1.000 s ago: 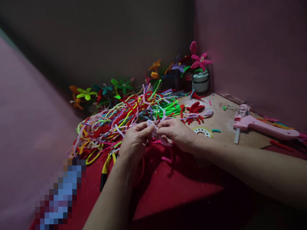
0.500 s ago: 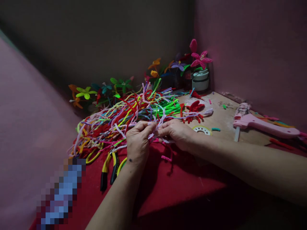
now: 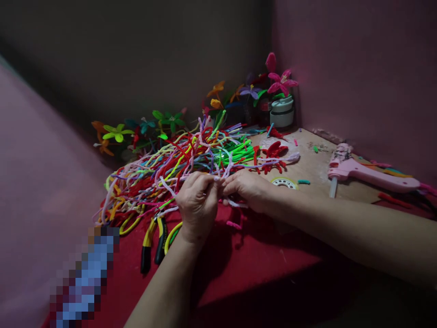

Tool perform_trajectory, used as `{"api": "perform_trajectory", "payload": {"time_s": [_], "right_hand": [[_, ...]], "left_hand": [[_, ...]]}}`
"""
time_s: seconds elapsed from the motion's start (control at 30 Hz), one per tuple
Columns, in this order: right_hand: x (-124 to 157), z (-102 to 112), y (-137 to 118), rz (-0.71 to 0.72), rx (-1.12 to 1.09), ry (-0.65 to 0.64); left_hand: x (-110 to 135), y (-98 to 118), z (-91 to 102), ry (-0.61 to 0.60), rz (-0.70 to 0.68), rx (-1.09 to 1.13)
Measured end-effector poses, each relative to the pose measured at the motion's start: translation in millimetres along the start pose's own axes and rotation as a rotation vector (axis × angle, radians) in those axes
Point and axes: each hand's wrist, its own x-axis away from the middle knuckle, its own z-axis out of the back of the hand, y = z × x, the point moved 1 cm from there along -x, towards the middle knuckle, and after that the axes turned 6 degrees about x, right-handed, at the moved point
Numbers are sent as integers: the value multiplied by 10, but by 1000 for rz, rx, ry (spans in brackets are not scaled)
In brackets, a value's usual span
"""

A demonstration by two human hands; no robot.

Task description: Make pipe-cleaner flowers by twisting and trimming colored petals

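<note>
Pale lilac pipe cleaners (image 3: 228,165) rise between my two hands, with one end curling out below my right fingers. My left hand (image 3: 199,200) pinches them between thumb and forefinger. Close against it, my right hand (image 3: 247,189) is also closed on the pale pipe cleaners; the exact grip point is hidden by the fingers. Behind the hands lies a tangled heap of coloured pipe cleaners (image 3: 153,168), with a bundle of green ones (image 3: 241,152) at its right. A short pink piece (image 3: 235,224) rests on the red cloth just below.
Yellow-and-black pliers (image 3: 153,241) and yellow-handled scissors (image 3: 131,223) lie left. To the right are a tape roll (image 3: 284,183), red pipe-cleaner shapes (image 3: 275,155) and a pink glue gun (image 3: 372,173) on a board (image 3: 312,164). Finished flowers (image 3: 283,83) and a grey-white jar (image 3: 282,111) stand behind.
My left hand has turned slightly at the wrist, and the pale pipe cleaners have shifted between my fingers. The whole view has moved a little, so things sit slightly further left.
</note>
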Motion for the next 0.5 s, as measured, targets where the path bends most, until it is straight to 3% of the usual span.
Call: {"api": "perform_trajectory", "payload": {"time_s": [0.07, 0.13, 0.23, 0.3, 0.5], "right_hand": [[5, -7, -4, 6, 15, 10], [14, -12, -11, 9, 34, 20], [18, -7, -5, 17, 89, 52], [14, 0, 7, 32, 134, 48], [38, 1, -37, 65, 234, -13]], "left_hand": [[-13, 2, -2, 11, 72, 29], [-45, -3, 4, -29, 312, 168], [-85, -16, 21, -229, 641, 427], [-100, -36, 40, -335, 708, 497], [-98, -140, 60, -399, 753, 563]]}}
